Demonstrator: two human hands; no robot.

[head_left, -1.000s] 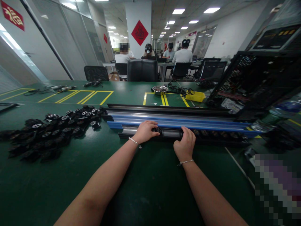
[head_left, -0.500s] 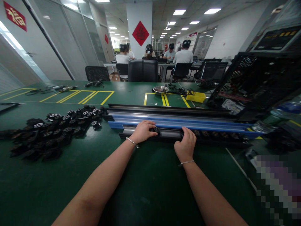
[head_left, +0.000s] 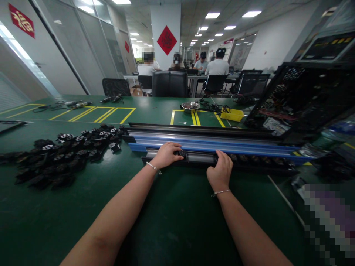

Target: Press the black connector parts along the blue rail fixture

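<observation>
A long rail assembly [head_left: 210, 142] with blue and black strips lies across the green table [head_left: 172, 207]. My left hand [head_left: 166, 154] rests on its near channel, fingers closed on a small black part [head_left: 182, 153] seated in the channel. My right hand [head_left: 221, 170] grips the near black edge of the rail a little to the right. More small black parts [head_left: 255, 159] sit in a row along the channel right of my right hand. A heap of the same black parts [head_left: 61, 153] lies on the table to the left.
A black perforated case [head_left: 302, 96] stands at the right. A metal bowl [head_left: 190, 106], cables and a yellow box [head_left: 231, 115] lie beyond the rail. Tools [head_left: 73, 104] lie at the far left. Other people sit at desks in the background.
The view has shifted slightly. My left hand's fingers have drawn a little leftward on the black part; my right hand stays on the rail edge.
</observation>
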